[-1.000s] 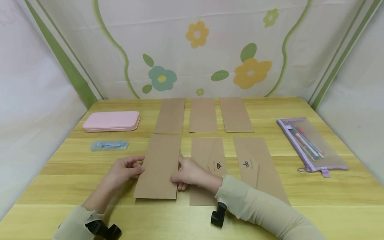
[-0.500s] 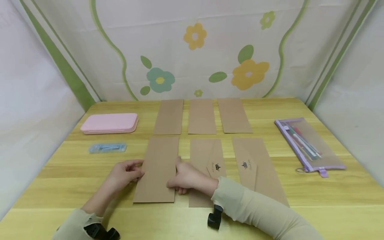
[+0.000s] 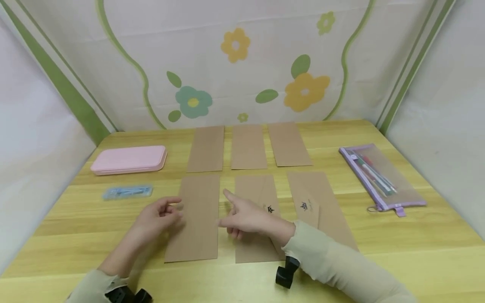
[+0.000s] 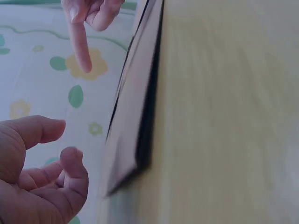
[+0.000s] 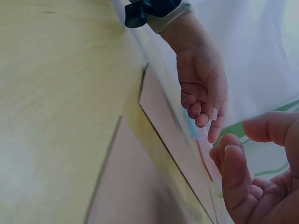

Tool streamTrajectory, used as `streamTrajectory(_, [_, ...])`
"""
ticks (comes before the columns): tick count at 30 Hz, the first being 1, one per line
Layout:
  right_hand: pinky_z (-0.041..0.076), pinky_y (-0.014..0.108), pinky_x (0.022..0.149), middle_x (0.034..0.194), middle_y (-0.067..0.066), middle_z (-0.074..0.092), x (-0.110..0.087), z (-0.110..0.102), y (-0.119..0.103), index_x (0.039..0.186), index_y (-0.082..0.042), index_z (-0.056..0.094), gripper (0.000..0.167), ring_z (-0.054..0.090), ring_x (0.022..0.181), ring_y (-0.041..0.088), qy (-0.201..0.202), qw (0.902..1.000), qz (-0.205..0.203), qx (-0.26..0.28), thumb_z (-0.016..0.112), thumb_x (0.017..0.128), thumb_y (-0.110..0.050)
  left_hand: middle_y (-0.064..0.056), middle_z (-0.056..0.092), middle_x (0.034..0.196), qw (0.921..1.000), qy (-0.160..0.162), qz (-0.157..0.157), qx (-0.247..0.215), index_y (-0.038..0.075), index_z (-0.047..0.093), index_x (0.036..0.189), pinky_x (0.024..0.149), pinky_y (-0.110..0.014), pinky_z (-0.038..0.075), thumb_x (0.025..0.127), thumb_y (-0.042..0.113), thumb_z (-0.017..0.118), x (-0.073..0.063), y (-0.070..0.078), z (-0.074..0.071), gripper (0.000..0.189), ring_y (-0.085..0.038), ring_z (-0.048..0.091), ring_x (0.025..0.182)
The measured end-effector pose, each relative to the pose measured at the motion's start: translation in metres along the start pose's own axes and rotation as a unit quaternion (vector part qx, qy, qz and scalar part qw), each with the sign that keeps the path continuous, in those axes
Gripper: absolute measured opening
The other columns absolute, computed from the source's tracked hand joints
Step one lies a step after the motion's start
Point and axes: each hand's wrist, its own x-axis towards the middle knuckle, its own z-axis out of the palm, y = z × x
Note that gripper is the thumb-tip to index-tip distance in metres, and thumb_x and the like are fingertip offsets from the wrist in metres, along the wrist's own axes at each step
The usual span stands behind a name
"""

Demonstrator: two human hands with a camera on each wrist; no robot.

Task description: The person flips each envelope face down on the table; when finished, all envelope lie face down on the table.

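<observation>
A plain brown paper envelope [image 3: 198, 214] lies flat on the table at the front left of the head view. My left hand [image 3: 156, 219] hovers by its left edge, fingers loosely bent with nothing between them. On the other side my right hand [image 3: 246, 215] is raised near the right edge, index finger and thumb spread. The left wrist view shows the left hand [image 4: 46, 172] apart from the envelope [image 4: 135, 107]. Partly under the right hand and wrist lies a second envelope [image 3: 250, 193], its flap printed with a black crown. A third envelope [image 3: 329, 206], also crowned, is further right.
Behind are three plain brown envelopes in a row: left [image 3: 206, 149], middle [image 3: 249, 147] and right [image 3: 289, 145]. A pink case [image 3: 129, 160] and a small clear blue box [image 3: 128, 192] stand left. On the right lies a purple-edged mesh pouch [image 3: 398, 181] with pens inside.
Both hands have let go of the front left envelope, which now rests flat on the table. The right hand has lifted off and moved slightly right; the head view has shifted a little.
</observation>
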Motion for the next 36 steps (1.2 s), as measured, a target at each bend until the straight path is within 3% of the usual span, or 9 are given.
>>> streamTrajectory(6, [0.054,0.032,0.060,0.074,0.009,0.061,-0.013,-0.022,0.005,0.147,-0.007,0.020,0.079,0.060,0.062,0.016,0.028,0.9988,-0.038,-0.012,0.066,0.084,-0.021,-0.015,0.060,0.103,0.9983,-0.035,0.045,-0.016,-0.004,0.048,0.128,0.074,-0.021,0.050,0.087,0.015,0.064,0.005,0.024,0.018,0.048,-0.017,0.057,0.089])
streamTrajectory(12, [0.050,0.034,0.080,0.105,0.011,0.058,-0.025,-0.041,0.018,0.142,-0.002,0.032,0.068,0.057,0.091,0.019,0.097,0.9941,-0.039,-0.026,0.066,0.085,-0.020,-0.020,0.055,0.118,0.9960,-0.038,0.044,-0.067,-0.003,0.047,0.130,0.084,-0.022,0.049,0.086,0.011,0.064,0.015,0.039,0.039,0.049,-0.023,0.057,0.104])
streamTrajectory(15, [0.043,0.041,0.094,0.119,0.016,0.053,-0.032,-0.050,0.025,0.142,-0.002,0.032,0.066,0.051,0.109,0.027,0.119,0.9921,-0.031,-0.027,0.064,0.087,-0.020,-0.022,0.051,0.122,0.9916,-0.039,0.037,-0.117,-0.004,0.045,0.132,0.084,-0.021,0.049,0.085,0.004,0.062,0.021,0.042,0.049,0.050,-0.027,0.056,0.107])
streamTrajectory(18, [0.039,0.047,0.099,0.126,0.017,0.049,-0.041,-0.058,0.033,0.142,-0.003,0.031,0.066,0.047,0.118,0.032,0.132,0.9905,-0.019,-0.034,0.062,0.087,-0.021,-0.023,0.048,0.127,0.9859,-0.046,0.027,-0.159,-0.004,0.043,0.133,0.084,-0.022,0.049,0.084,-0.002,0.061,0.026,0.043,0.060,0.053,-0.031,0.052,0.113])
streamTrajectory(26, [0.038,0.048,0.100,0.132,0.019,0.045,-0.055,-0.066,0.047,0.144,-0.004,0.028,0.071,0.044,0.121,0.033,0.158,0.9874,0.004,-0.010,0.065,0.085,-0.020,-0.021,0.046,0.133,0.9805,-0.067,0.018,-0.184,-0.002,0.040,0.136,0.095,-0.036,0.046,0.082,-0.003,0.062,0.033,0.047,0.083,0.058,-0.034,0.047,0.121])
streamTrajectory(36, [0.034,0.052,0.102,0.133,0.023,0.043,-0.060,-0.064,0.059,0.144,-0.002,0.025,0.072,0.042,0.123,0.036,0.171,0.9851,0.010,0.017,0.065,0.085,-0.017,-0.023,0.039,0.139,0.9727,-0.107,0.005,-0.206,-0.006,0.032,0.139,0.100,-0.042,0.041,0.079,-0.004,0.064,0.037,0.048,0.099,0.069,-0.036,0.039,0.128])
